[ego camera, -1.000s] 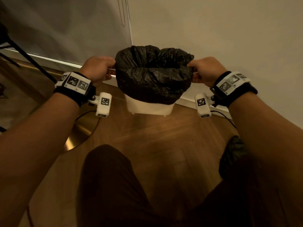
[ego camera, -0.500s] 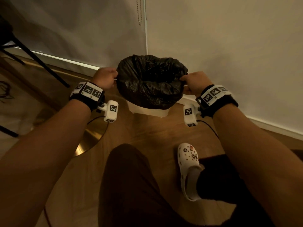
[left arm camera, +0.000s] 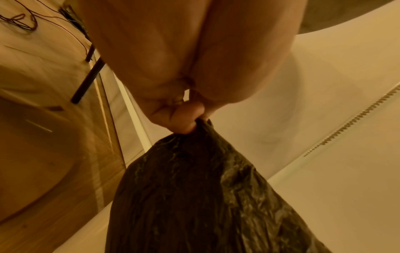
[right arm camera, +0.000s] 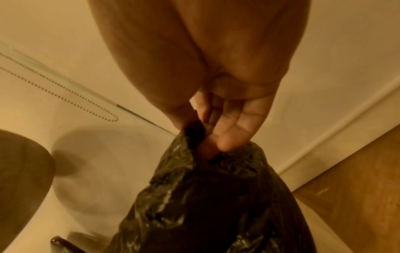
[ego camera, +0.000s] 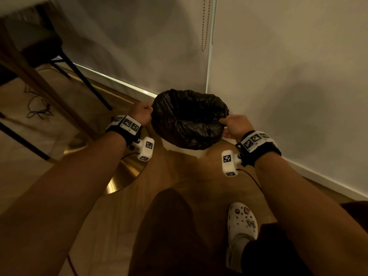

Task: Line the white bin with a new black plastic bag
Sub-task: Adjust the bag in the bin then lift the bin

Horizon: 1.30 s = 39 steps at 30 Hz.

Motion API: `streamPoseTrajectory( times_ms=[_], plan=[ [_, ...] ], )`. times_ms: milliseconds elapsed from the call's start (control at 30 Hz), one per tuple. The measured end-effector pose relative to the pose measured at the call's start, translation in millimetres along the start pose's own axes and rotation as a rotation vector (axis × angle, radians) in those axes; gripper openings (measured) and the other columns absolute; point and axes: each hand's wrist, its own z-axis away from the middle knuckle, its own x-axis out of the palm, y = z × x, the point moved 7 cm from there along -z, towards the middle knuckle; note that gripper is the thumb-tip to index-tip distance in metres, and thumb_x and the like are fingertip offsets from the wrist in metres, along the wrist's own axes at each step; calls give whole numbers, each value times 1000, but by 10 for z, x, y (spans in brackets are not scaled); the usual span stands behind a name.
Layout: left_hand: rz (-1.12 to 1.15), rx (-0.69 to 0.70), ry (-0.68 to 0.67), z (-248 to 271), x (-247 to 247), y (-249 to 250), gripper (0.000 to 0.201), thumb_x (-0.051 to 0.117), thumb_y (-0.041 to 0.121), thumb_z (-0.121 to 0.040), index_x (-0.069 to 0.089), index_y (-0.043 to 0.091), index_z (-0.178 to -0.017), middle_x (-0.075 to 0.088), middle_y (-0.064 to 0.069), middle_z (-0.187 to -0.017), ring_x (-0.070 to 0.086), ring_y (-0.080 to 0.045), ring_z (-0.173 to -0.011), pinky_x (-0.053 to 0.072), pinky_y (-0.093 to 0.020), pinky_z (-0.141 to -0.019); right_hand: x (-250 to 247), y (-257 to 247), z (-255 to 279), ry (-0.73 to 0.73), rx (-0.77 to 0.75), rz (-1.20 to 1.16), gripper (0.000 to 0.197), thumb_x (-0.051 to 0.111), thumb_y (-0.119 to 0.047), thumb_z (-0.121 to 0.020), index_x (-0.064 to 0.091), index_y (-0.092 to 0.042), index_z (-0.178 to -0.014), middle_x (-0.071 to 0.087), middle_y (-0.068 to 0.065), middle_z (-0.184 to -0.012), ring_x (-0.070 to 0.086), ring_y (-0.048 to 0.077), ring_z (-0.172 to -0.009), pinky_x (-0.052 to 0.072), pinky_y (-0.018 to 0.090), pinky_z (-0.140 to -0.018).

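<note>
— Both hands on the liner?
— Yes. Your left hand (ego camera: 141,113) pinches the black bag (ego camera: 189,118) at its left edge, your right hand (ego camera: 236,124) pinches the right edge.
— And the bin?
— The white bin (ego camera: 184,149) stands in the wall corner, bag folded over its rim; bare floor (ego camera: 179,172) lies in front of you.

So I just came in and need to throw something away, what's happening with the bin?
A person is putting a black plastic bag into the white bin on the wooden floor, in the corner by the wall. The left hand pinches the bag's edge on one side and the right hand pinches it on the other, holding the mouth spread open over the bin's top. The bag hangs down over most of the bin's outside; only the white base shows. Neither hand has let go yet.
</note>
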Motion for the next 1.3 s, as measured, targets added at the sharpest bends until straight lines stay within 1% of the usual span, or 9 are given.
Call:
streamPoseTrajectory(
  times_ms=[100, 333, 433, 600, 733, 833, 967, 1167, 1300],
  plan=[
    [-29, -52, 0, -242, 6, -178, 38, 41, 3, -89, 56, 18, -56, 49, -7, -65, 48, -25, -69, 38, -35, -67, 150, -25, -171, -14, -3, 58, 19, 65, -14, -94, 58, -16, -76, 61, 12, -82, 60, 22, -66, 56, 38, -72],
    [-221, -126, -73, -352, 68, -211, 19, 46, -1, -97, 64, 2, -101, 59, -11, -85, 54, -22, -75, 42, -23, -60, 483, 161, -501, -30, 60, 33, 22, 65, -9, -95, 58, -14, -75, 55, 9, -68, 50, 19, -53, 51, 35, -57],
    [-213, -155, -72, -497, 68, -313, 18, 45, 1, -95, 63, 1, -96, 57, -14, -81, 53, -26, -74, 41, -28, -61, 646, 238, -642, -38, 69, 53, 17, 67, -9, -94, 60, -11, -79, 60, 16, -79, 58, 24, -64, 57, 45, -77],
    [-172, -193, -44, -698, 14, -734, 19, 51, 12, -84, 70, 11, -86, 71, -9, -84, 67, -29, -78, 57, -36, -70, 870, 355, -777, -64, 98, 63, 20, 68, -4, -92, 55, -11, -78, 54, 9, -69, 53, 20, -58, 54, 41, -72],
    [-200, -139, -16, -723, 60, -774, 17, 52, 1, -91, 67, 6, -85, 62, -5, -78, 58, -19, -71, 45, -25, -61, 967, 427, -844, -81, 117, 77, 14, 67, -5, -93, 56, -10, -86, 56, 7, -72, 57, 22, -65, 55, 44, -84],
    [-95, -194, -24, -762, 78, -848, 28, 52, -1, -93, 58, 22, -79, 58, -2, -78, 57, -14, -67, 52, -17, -54, 1005, 476, -905, -84, 112, 107, 26, 68, -6, -92, 53, -13, -71, 55, 6, -65, 57, 23, -64, 57, 48, -86],
    [-100, -162, -10, -830, 78, -875, 25, 54, -4, -88, 70, 3, -106, 70, -17, -102, 63, -29, -86, 54, -37, -74, 1016, 518, -938, -83, 118, 105, 25, 68, -7, -92, 54, -14, -72, 58, 7, -68, 61, 27, -74, 56, 54, -89],
    [-90, -152, 5, -763, 73, -811, 32, 52, -5, -90, 67, 8, -115, 66, -7, -106, 58, -20, -91, 45, -29, -75, 1038, 506, -945, -92, 107, 104, 22, 69, -7, -91, 55, -13, -75, 60, 10, -75, 63, 29, -81, 57, 56, -91],
    [-13, -175, 25, -787, 30, -880, 30, 53, -1, -91, 67, 13, -113, 69, -9, -114, 65, -28, -101, 55, -41, -88, 1092, 565, -1021, -104, 95, 128, 20, 71, -9, -88, 57, -14, -75, 63, 15, -83, 65, 30, -80, 57, 59, -88]
  ],
)
